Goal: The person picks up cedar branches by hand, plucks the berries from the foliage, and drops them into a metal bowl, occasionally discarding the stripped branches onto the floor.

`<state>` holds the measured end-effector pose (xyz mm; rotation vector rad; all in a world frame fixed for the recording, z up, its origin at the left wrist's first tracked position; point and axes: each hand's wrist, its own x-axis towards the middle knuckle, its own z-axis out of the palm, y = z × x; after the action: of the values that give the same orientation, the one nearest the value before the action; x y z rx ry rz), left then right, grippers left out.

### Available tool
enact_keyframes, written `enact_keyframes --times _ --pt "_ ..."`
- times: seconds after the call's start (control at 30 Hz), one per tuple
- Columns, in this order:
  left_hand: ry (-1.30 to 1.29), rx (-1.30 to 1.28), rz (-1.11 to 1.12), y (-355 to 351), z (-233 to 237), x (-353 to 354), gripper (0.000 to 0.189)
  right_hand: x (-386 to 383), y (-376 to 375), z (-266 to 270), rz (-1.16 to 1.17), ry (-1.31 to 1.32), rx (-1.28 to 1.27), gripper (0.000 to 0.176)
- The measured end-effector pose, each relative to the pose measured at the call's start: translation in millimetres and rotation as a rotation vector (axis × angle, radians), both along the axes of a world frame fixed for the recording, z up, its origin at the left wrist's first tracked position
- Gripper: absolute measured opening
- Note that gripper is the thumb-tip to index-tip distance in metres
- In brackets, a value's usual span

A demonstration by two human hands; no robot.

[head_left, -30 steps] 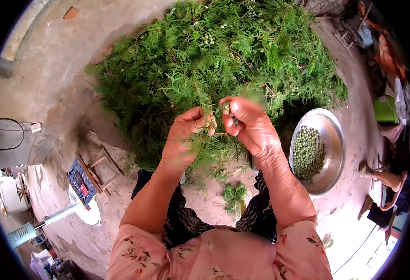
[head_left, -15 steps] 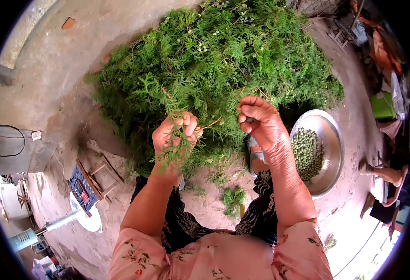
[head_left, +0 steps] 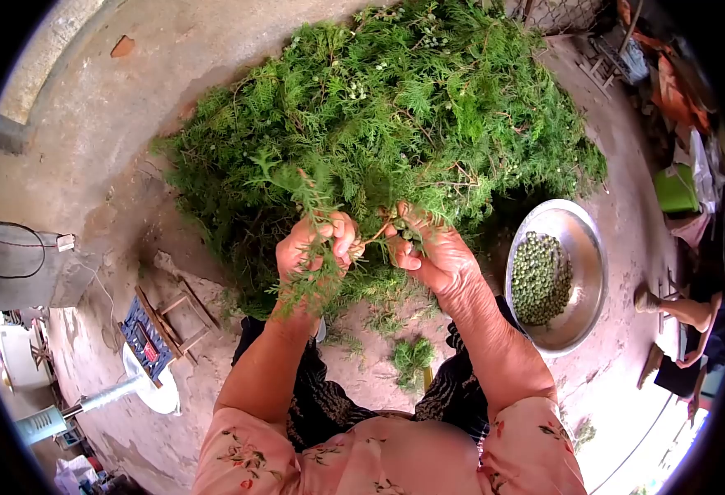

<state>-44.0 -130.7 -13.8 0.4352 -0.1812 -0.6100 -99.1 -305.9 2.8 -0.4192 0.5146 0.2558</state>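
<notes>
My left hand [head_left: 317,243] is closed around a leafy green conifer sprig [head_left: 309,194], whose flat, feathery fronds hang over the fingers and wrist. Close to it on the right, my right hand [head_left: 441,256] has its fingers bent round a twig end that bears small green cones [head_left: 408,237]; leaves partly cover the fingertips. Behind both hands rises a large heap of cut conifer branches [head_left: 395,107], with pale green cones among the foliage. To the right of my right forearm, a round metal basin [head_left: 591,301] holds many loose green cones [head_left: 540,280].
A small sprig [head_left: 413,355] lies on the floor between my knees. On the left are a wooden stool [head_left: 185,318] and a standing fan [head_left: 115,392]. A seated person's leg [head_left: 680,309] shows at the far right, below a green container [head_left: 676,188].
My right hand has moved left and down, from beside the heap to the cone-bearing twig near my left hand. My left hand keeps its sprig and has shifted only slightly.
</notes>
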Motion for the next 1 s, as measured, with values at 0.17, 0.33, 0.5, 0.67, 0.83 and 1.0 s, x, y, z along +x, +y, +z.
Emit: enact_keyframes --times 0.17,0.33,0.5,0.67,0.83,1.0 --pt "-0.050 0.696 0.021 -9.4 18.4 -8.4 0.012 4.2 -6.2 -2.7 -0.002 -0.076 -0.192 0.021" --pt "-0.157 0.906 -0.021 -12.1 21.1 -9.6 0.015 2.8 2.3 5.8 -0.070 -0.152 -0.457 0.023" --pt "-0.630 1.191 -0.048 -12.3 19.4 -4.7 0.026 2.3 9.4 8.0 0.005 -0.201 -0.665 0.012" --pt "-0.635 1.218 -0.008 -9.8 20.3 -5.5 0.027 3.7 14.9 11.2 0.056 -0.249 -0.775 0.012" --pt "-0.399 1.044 0.072 -12.4 12.3 -10.6 0.010 5.0 15.8 8.4 0.073 -0.285 -0.963 0.011" --pt "-0.373 1.023 0.013 -10.5 19.8 -9.9 0.006 5.8 15.8 0.1 0.114 -0.305 -0.950 0.017"
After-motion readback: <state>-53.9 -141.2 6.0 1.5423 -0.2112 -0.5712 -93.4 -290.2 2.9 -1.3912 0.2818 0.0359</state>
